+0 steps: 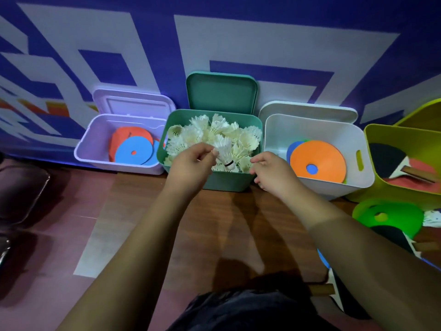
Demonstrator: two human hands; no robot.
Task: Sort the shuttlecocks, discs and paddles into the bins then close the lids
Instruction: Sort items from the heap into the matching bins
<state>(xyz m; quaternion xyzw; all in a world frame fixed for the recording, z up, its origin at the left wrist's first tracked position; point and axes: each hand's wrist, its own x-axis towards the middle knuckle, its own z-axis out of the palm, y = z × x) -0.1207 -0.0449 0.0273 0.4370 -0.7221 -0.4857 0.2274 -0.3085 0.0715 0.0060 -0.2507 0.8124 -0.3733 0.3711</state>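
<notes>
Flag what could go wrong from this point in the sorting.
1. The teal bin is heaped nearly to its rim with shuttlecocks; the held shuttlecock pinched by the left hand may tumble out, and the teal lid may not shut flat.
2. A green disc, a paddle and a loose shuttlecock lie on the floor at far right, easy to miss.

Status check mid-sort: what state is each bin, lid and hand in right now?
lilac bin, open, lilac lid upright behind, discs inside.
teal bin, open, teal lid upright behind, heaped with shuttlecocks.
white bin, open, white lid tilted back, orange disc on top.
yellow-green bin, open, paddles inside.
left hand, pinches one shuttlecock above the teal bin.
right hand, fingers loosely curled, holds nothing.
green disc, on the floor, unsorted.
</notes>
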